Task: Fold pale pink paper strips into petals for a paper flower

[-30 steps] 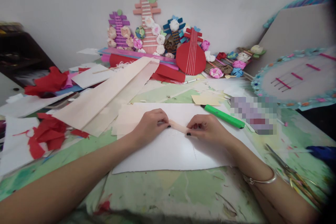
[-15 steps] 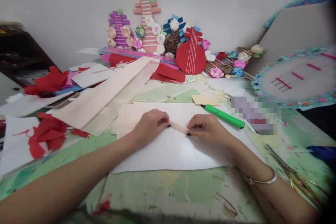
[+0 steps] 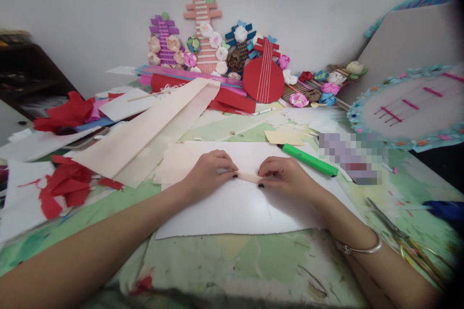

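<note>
Between my two hands stretches a narrow strip of pale pink paper, just above a white board. My left hand pinches its left end between thumb and fingers. The right end is pinched by my right hand, with a silver bangle on that wrist. Beside my left hand, pale pink paper lies on the board's left part. A green marker-like stick or cutter rests behind my right hand, near a small cream paper piece.
Large folded pale paper and crumpled red paper lie on the left. Scissors with gold handles are at the right. Paper instruments with flowers, including a red one, lean against the wall. A blue-rimmed oval piece stands right.
My left hand's fingertips have shifted slightly right along the strip, toward my right hand, so the visible stretch is shorter. My right hand has hardly moved.
</note>
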`<action>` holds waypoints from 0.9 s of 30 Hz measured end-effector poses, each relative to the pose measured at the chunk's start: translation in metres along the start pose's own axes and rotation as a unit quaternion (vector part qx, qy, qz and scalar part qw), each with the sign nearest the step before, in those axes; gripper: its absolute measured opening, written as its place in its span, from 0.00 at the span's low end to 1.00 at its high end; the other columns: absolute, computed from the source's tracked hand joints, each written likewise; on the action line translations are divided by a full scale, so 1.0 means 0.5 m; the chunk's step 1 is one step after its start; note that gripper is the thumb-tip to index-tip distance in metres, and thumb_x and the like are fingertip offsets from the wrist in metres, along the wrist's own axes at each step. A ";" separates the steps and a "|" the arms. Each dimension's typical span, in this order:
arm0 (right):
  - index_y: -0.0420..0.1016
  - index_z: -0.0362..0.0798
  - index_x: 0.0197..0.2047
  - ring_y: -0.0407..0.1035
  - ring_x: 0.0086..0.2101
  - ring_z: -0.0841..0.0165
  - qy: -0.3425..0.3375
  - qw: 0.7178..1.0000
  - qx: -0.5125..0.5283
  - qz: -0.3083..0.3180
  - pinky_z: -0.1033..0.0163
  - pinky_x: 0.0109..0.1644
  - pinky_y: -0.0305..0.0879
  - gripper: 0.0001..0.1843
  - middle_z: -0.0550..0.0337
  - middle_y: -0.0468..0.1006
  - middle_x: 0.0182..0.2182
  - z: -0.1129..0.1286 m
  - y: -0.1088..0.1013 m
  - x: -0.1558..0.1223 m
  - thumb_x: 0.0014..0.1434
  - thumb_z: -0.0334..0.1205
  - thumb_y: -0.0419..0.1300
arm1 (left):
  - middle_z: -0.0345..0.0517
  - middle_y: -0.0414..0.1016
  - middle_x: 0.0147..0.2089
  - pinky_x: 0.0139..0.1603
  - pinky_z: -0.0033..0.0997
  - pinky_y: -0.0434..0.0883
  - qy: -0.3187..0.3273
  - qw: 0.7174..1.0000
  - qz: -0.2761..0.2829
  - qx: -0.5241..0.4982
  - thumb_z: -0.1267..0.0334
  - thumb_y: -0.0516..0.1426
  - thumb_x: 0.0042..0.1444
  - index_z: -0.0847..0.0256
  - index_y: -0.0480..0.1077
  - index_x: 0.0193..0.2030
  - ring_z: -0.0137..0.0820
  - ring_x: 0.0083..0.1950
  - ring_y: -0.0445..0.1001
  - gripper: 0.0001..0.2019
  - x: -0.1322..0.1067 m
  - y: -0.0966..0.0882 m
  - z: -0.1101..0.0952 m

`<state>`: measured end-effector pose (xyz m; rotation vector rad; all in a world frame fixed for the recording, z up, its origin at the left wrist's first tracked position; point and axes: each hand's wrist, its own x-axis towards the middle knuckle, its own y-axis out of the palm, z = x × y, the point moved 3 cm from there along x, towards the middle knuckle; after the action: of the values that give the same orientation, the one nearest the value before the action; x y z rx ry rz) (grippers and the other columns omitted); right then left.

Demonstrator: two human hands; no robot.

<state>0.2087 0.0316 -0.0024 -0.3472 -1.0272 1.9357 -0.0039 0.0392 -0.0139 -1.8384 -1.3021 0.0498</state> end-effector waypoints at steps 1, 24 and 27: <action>0.78 0.46 0.32 0.69 0.32 0.70 -0.003 1.000 -0.003 0.000 0.66 0.34 0.62 0.02 0.57 0.76 0.33 -0.002 0.001 0.000 0.52 0.33 0.63 | 0.44 0.76 0.36 0.42 0.31 0.70 -0.004 1.000 0.004 -0.003 0.72 0.62 0.51 0.61 0.77 0.33 0.31 0.39 0.73 0.04 0.001 0.000 -0.001; 0.73 0.48 0.33 0.74 0.39 0.69 -0.105 0.991 -0.025 -0.085 0.65 0.42 0.67 0.07 0.57 0.79 0.41 0.013 -0.001 -0.006 0.55 0.27 0.58 | 0.49 0.75 0.45 0.38 0.26 0.70 -0.009 0.997 0.042 -0.057 0.72 0.58 0.50 0.63 0.73 0.28 0.30 0.42 0.73 0.04 -0.001 0.000 -0.016; 0.74 0.47 0.32 0.74 0.37 0.70 -0.134 0.984 -0.010 -0.120 0.66 0.41 0.68 0.05 0.55 0.79 0.40 0.019 -0.003 -0.007 0.56 0.28 0.59 | 0.49 0.76 0.47 0.34 0.26 0.68 -0.021 0.997 0.042 -0.058 0.72 0.58 0.50 0.62 0.73 0.27 0.28 0.37 0.73 0.04 -0.001 -0.002 -0.019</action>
<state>0.2058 0.0239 0.0041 0.0306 -1.2032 1.7842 -0.0005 0.0333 -0.0074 -1.9993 -1.2801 0.0604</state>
